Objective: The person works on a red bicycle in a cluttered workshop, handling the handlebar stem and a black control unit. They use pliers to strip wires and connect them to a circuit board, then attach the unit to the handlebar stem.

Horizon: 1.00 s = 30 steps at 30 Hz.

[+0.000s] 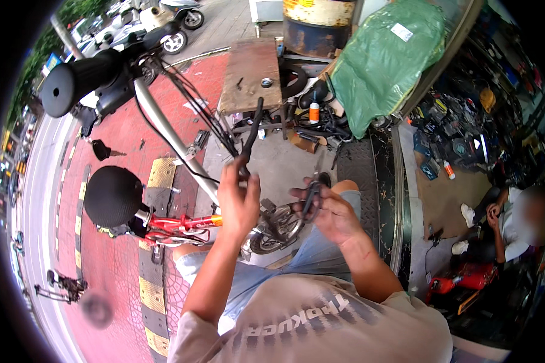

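**A:** closest to the lens is the grey shirt point(321, 327), then both forearms going up from it. What's the left hand point(236, 199) got?

**B:** its grip is closed around the lower end of a long black tool point(251, 136), held roughly upright, tip pointing up toward the wooden desk point(251, 72). Can't tell exactly what kind of tool it is, looks like a thin pair of pliers or a lever.

**A:** and the right hand point(330, 212)?

**B:** fingers curled shut on a small dark metal part point(312, 196), held just beside the left hand, above the person's lap. Too small to say more.

**A:** bike's right there, yeah?

**B:** yep, silver frame tube point(169, 133) runs diagonally just left of the left hand, black handlebar grip point(79, 81) up top, black saddle point(112, 196) lower left, red frame part point(181, 224) under it. Green tarp point(387, 60) on the upper right, and another person point(515, 224) sits at the far right.
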{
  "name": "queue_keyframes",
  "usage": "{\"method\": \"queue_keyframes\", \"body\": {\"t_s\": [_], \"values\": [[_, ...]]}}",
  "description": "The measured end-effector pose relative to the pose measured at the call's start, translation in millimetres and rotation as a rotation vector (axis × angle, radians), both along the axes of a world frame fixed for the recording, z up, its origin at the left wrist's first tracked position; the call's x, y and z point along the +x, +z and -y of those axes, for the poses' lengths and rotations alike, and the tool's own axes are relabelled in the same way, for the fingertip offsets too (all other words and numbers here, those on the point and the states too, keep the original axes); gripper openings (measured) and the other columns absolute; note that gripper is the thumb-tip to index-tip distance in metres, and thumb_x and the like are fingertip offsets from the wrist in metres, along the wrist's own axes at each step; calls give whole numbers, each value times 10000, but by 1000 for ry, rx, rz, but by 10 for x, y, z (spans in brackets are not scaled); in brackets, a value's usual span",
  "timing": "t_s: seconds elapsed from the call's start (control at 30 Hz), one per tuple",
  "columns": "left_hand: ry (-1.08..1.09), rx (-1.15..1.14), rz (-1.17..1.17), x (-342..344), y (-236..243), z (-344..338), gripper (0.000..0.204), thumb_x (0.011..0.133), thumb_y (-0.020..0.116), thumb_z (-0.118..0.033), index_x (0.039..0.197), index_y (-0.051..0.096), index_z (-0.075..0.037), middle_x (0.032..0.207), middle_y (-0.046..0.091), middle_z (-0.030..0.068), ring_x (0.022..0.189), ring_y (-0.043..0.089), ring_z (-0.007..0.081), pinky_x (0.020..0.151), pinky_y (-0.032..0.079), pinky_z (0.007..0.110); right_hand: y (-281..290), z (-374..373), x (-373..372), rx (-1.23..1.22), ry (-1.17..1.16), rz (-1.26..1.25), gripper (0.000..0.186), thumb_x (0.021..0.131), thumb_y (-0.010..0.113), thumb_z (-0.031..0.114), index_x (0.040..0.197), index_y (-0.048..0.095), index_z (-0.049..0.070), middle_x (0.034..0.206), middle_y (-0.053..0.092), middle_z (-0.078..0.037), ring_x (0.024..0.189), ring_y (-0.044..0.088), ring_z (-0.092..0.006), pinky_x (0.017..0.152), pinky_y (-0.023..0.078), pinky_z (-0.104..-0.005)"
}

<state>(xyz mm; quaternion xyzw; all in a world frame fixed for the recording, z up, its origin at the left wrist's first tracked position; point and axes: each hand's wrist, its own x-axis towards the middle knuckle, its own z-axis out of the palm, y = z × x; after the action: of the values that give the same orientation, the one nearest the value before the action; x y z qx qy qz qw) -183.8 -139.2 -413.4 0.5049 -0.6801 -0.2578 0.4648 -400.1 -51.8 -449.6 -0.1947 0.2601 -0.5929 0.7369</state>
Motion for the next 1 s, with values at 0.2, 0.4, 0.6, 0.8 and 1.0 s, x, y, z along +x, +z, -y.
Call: {"method": "queue_keyframes", "body": {"t_s": [0.2, 0.4, 0.6, 0.8, 1.0], "values": [[152, -155, 85, -147, 7, 469, 384, 947, 635, -52, 1325, 613, 12, 1100, 635, 174, 863, 679, 282, 763, 539, 388, 264, 116, -198, -200, 18, -734, 577, 930, 772, 159, 1440, 551, 1, 1014, 717, -71, 753, 656, -145, 693, 532, -271], [139, -140, 65, -125, -168, 505, 200, 947, 661, -79, 1142, 684, -43, 1120, 673, 178, 903, 705, 382, 784, 557, 451, 496, 457, -53, -542, -128, -1505, 603, 823, 875, 201, 1327, 634, -27, 962, 696, -77, 752, 627, -134, 669, 522, -299], [94, 45, -146, -189, -357, 476, 95, 959, 679, -57, 1032, 635, -14, 842, 676, 168, 709, 663, 290, 681, 533, 390, 351, 754, 69, -580, -195, -1768, 706, 746, 894, 438, 1278, 654, 41, 947, 665, -142, 839, 673, -336, 769, 535, -460], [58, 52, -275, -190, -372, 468, 82, 972, 674, -44, 1010, 608, -17, 756, 665, 83, 628, 603, 166, 617, 510, 331, 413, 951, 224, -640, -208, -1763, 699, 745, 896, 439, 1270, 654, 47, 1007, 681, -143, 890, 677, -331, 783, 540, -447], [-71, 271, -563, -137, -377, 493, 58, 994, 667, -59, 1015, 630, -21, 822, 658, 13, 630, 536, 56, 542, 444, 237, 458, 1072, 217, -600, -68, -1771, 741, 734, 907, 420, 1298, 641, 21, 1223, 681, -170, 1034, 690, -359, 875, 549, -450]]}}
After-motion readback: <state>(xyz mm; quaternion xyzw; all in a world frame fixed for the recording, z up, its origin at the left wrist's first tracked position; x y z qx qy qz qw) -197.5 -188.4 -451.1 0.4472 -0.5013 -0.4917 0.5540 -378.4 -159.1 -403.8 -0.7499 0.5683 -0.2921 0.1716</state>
